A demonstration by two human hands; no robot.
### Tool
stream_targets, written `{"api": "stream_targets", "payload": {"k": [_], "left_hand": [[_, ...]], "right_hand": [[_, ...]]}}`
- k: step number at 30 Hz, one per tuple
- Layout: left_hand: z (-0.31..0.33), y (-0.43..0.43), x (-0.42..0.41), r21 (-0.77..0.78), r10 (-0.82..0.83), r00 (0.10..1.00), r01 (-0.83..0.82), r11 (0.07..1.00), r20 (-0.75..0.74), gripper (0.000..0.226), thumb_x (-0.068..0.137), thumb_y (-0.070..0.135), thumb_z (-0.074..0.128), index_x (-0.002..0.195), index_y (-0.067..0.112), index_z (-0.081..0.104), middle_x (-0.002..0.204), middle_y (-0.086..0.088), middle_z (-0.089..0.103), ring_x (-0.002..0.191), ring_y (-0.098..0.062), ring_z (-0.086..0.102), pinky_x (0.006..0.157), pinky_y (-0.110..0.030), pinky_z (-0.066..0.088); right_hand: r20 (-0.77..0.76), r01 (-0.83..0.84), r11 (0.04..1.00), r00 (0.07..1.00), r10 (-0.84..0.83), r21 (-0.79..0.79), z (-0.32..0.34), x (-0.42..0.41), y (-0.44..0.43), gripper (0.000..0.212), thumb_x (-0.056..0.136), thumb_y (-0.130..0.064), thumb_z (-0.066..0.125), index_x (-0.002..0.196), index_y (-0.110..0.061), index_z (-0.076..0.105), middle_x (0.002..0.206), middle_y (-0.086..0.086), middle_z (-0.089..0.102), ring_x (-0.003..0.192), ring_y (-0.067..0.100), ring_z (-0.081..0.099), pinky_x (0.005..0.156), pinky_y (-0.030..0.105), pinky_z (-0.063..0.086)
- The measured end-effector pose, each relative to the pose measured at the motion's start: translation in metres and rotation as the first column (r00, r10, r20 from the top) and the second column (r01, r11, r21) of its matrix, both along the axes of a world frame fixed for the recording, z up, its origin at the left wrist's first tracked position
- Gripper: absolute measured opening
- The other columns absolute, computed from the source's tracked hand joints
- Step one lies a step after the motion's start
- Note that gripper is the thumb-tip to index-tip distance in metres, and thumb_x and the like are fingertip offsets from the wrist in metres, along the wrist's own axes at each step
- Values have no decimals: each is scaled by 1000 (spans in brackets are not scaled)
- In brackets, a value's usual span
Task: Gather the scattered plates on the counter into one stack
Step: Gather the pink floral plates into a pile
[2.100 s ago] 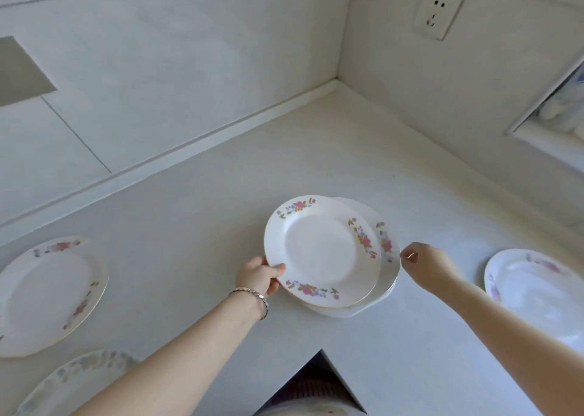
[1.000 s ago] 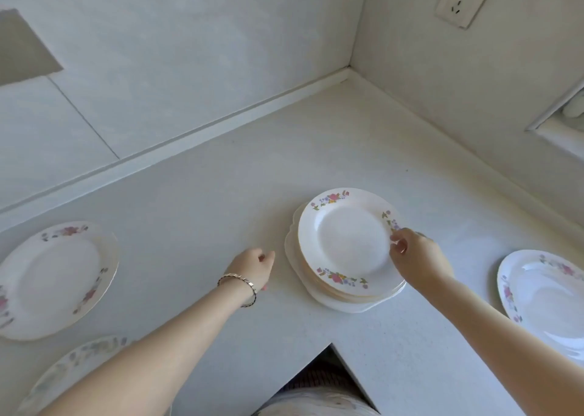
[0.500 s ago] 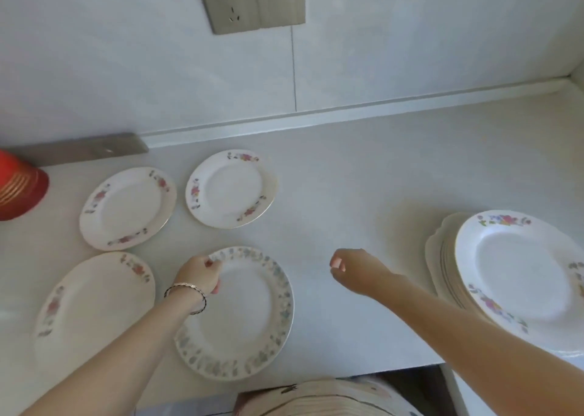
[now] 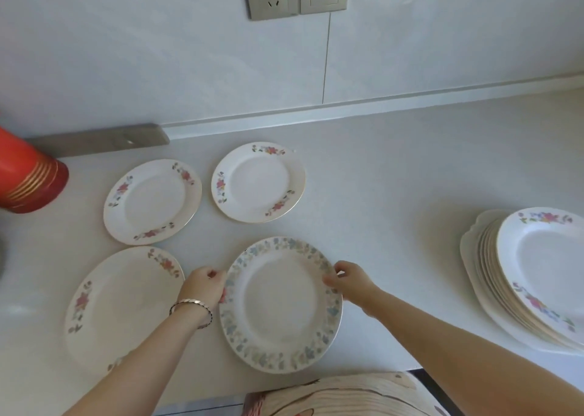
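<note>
Your left hand and right hand pinch opposite rims of the blue-flowered plate, which lies near the front edge of the counter. Three pink-flowered plates lie apart beside and behind it. The stack stands well apart at the right.

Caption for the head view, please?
Left hand and right hand grip the blue-flowered plate at opposite rims; three pink-flowered plates lie scattered, the stack at right.
</note>
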State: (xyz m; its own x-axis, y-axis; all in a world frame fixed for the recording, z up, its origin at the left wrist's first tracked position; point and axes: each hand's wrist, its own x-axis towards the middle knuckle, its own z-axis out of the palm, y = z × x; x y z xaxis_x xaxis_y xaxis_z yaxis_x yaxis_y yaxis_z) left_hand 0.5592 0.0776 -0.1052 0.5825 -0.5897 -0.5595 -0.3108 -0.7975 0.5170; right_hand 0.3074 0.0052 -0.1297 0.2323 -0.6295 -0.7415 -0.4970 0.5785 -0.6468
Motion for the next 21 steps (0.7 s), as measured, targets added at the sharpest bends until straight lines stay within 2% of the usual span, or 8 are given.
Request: {"api": "stream_targets", "payload": {"k": [4, 6, 9, 11, 13, 16, 21], "left_hand": [[0, -10, -14, 3, -57, 998, 57, 998, -10, 26, 83, 14, 48, 58, 10, 50, 47, -2, 60, 56, -25, 58, 65, -31, 48], [1, -20, -26, 3, -86, 996, 86, 996, -12, 26, 83, 15, 49, 57, 11, 50, 47, -3, 59, 58, -26, 59, 69, -35, 51], [1, -37, -53, 2, -151, 988, 151, 989, -28, 27, 84, 15, 47, 58, 12, 46, 49, -4, 59, 60, -26, 58, 66, -31, 45], [-2, -49, -75, 3, -212, 976, 212, 977, -40, 28, 85, 15, 46, 57, 12, 45, 50, -5, 58, 61, -25, 57, 64, -29, 41], [-3, -60, -102, 7, -280, 959, 280, 960, -48, 28, 86, 14, 45, 58, 12, 44, 51, -6, 59, 60, -25, 56, 61, -28, 39], [-7, -74, -148, -4, -379, 923, 380, 925, -63, 27, 87, 14, 46, 60, 12, 46, 50, -6, 58, 55, -24, 53, 56, -26, 37], [-9, -91, -215, -13, -525, 847, 526, 850, -86, 23, 86, 15, 47, 63, 14, 48, 49, -3, 58, 58, -24, 55, 58, -27, 39]], "right_hand": [[22, 201, 978, 980, -200, -53, 16, -45, 0, 14, 85, -8, 62, 73, -8, 56, 69, 7, 62, 63, 21, 58, 69, 33, 50], [22, 298, 949, 954, -298, -97, 25, -75, 0, 12, 86, -5, 61, 75, -5, 56, 71, 10, 61, 64, 23, 58, 67, 34, 51], [44, 429, 889, 903, -428, -161, 46, -124, 1, 9, 86, -4, 61, 79, 0, 56, 73, 11, 62, 66, 24, 60, 63, 31, 52], [77, 522, 832, 852, -518, -188, 59, -157, 3, 12, 86, -3, 60, 74, -3, 57, 72, 10, 64, 67, 26, 62, 64, 33, 54], [132, 641, 746, 768, -627, -183, 68, -191, 5, 16, 85, -1, 59, 70, -6, 57, 63, 7, 66, 60, 24, 63, 58, 30, 56], [202, 786, 597, 619, -759, -162, 77, -242, 10, 16, 86, -2, 58, 71, -8, 59, 49, -3, 65, 44, 11, 63, 45, 20, 55], [277, 913, 360, 403, -872, -194, 83, -313, 21, 16, 87, -3, 57, 74, -12, 59, 48, -7, 65, 43, 7, 63, 45, 19, 55]]}}
